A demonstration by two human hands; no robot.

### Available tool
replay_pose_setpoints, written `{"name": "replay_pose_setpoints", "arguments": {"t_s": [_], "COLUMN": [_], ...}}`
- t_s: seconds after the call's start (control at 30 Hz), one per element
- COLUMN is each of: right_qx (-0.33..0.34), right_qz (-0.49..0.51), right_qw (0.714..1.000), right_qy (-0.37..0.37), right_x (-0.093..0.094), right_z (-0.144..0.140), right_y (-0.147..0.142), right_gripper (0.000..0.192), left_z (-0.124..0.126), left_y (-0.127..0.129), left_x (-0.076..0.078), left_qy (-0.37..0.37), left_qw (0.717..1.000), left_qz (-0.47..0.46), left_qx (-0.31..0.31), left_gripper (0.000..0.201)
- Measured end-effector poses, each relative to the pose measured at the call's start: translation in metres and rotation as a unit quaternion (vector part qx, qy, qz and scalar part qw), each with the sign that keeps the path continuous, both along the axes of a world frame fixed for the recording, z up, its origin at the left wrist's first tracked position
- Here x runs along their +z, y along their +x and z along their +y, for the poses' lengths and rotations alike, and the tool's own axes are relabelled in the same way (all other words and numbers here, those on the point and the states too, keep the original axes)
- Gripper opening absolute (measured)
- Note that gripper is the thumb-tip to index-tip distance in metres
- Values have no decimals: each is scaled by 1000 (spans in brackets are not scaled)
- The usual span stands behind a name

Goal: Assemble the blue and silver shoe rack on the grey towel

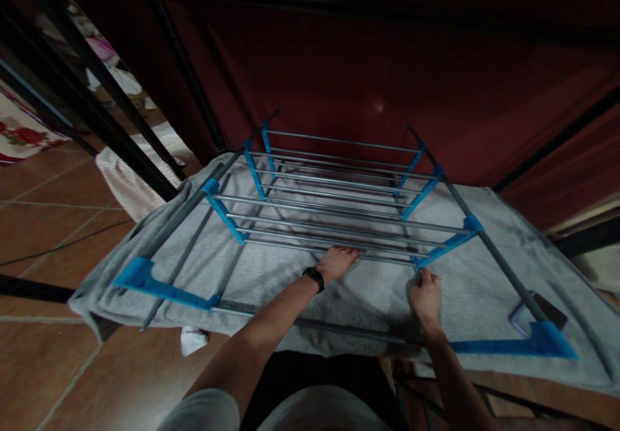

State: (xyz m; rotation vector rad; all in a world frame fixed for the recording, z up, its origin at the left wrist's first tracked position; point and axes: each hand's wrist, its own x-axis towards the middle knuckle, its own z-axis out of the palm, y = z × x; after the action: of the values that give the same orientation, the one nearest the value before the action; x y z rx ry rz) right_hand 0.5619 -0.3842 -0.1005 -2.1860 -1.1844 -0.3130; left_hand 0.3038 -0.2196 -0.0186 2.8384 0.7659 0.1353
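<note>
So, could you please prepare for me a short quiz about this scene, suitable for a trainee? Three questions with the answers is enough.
1. On the wrist of which hand is the black band?
2. True or false: the rack lies on bare floor tiles.
3. Which of these is the right hand closest to?
a) the dark red panel
b) the lower end of a blue bracket
c) the striped cloth

Key:
1. The left hand.
2. False; it lies on a grey cloth.
3. b
</note>
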Motion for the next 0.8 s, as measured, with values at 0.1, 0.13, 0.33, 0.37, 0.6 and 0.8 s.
{"name": "replay_pose_setpoints", "arguments": {"t_s": [0.1, 0.13, 0.33, 0.37, 0.6, 0.8], "right_qx": [3, 4, -4, -4, 6, 14], "right_qz": [-6, -7, -18, -21, -25, -34], "right_qw": [1000, 1000, 1000, 1000, 1000, 999], "right_qy": [0, -1, -7, -7, -8, -15], "right_x": [0, -1, -5, -6, -6, -12], "right_z": [0, 0, -1, -1, -2, -3], "right_y": [0, 0, 4, 4, 7, 14], "right_gripper": [39, 39, 40, 41, 43, 44], "left_z": [-2, -3, -8, -8, -9, -26], "left_y": [-3, -5, -25, -27, -31, -51], "left_x": [0, -1, -4, -3, 2, 10], "left_qy": [1, 2, 21, 19, 4, 23], "left_qw": [1000, 1000, 999, 999, 1000, 998], "left_qz": [-2, -3, -19, -20, -23, -50], "left_qx": [6, 8, 23, 21, 17, 44], "left_gripper": [27, 28, 43, 45, 45, 50]}}
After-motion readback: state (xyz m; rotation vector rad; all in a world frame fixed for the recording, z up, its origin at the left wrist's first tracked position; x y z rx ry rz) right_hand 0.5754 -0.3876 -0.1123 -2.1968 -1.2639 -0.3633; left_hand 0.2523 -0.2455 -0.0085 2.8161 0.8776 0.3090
